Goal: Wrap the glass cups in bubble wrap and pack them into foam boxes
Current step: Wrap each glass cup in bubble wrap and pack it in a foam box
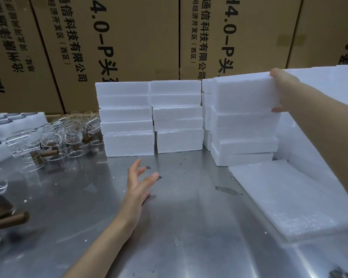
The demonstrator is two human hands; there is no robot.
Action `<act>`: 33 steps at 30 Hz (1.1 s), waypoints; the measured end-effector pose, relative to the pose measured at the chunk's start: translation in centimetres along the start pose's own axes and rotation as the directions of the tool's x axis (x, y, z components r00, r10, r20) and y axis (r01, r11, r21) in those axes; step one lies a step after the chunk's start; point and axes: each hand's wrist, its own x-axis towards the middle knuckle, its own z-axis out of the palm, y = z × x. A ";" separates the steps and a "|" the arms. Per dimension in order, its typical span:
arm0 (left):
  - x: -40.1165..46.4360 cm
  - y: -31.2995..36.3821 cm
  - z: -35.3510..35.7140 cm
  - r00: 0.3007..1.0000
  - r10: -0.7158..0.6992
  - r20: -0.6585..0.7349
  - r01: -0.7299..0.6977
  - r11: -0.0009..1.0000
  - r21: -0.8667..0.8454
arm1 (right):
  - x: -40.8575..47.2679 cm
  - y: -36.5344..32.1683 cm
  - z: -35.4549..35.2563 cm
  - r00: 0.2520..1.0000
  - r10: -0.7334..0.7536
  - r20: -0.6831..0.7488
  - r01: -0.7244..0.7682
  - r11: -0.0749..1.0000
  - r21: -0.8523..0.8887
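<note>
Steel table (189,227), scuffed and smudged. Left hand (139,183) hovers above it, fingers spread. Right hand (283,91) grips top foam box (245,93) of right stack. Glass cups (54,137) clustered far left; bubble wrap sheets (285,197) lie right. Cardboard cartons (129,47) behind.

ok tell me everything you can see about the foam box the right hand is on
The foam box is a white rectangular block of what looks like rough-grained styrofoam, closed, with no seam visible. It sits level on top of the right-hand stack of similar boxes, at the back right of the metal table. The right hand grips its right end, fingertips over the top edge and thumb under the bottom edge. Its underside meets the box below. The left hand is well clear of it.
</note>
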 end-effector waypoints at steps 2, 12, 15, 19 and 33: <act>0.0 0.0 0.0 1.000 -0.002 0.000 0.002 1.000 -0.002 | 0.5 0.0 0.8 0.996 -0.017 -0.093 0.016 1.000 -0.008; -0.1 0.0 0.0 1.000 -0.004 0.010 0.004 1.000 0.015 | 1.1 1.6 3.1 0.890 -0.212 -0.403 0.093 0.951 -0.295; 0.0 0.0 0.0 1.000 -0.008 0.014 0.008 1.000 0.009 | 0.7 1.6 3.4 0.844 -0.343 -0.412 0.191 0.911 -0.366; 0.0 0.1 0.0 1.000 -0.014 0.015 0.014 1.000 0.007 | 0.0 1.9 3.7 0.653 -0.685 -0.323 0.475 0.702 -0.530; 0.2 0.1 0.2 0.999 -0.031 -0.023 0.031 0.999 0.020 | -1.2 2.7 4.3 0.600 -0.799 0.043 0.590 0.405 -0.699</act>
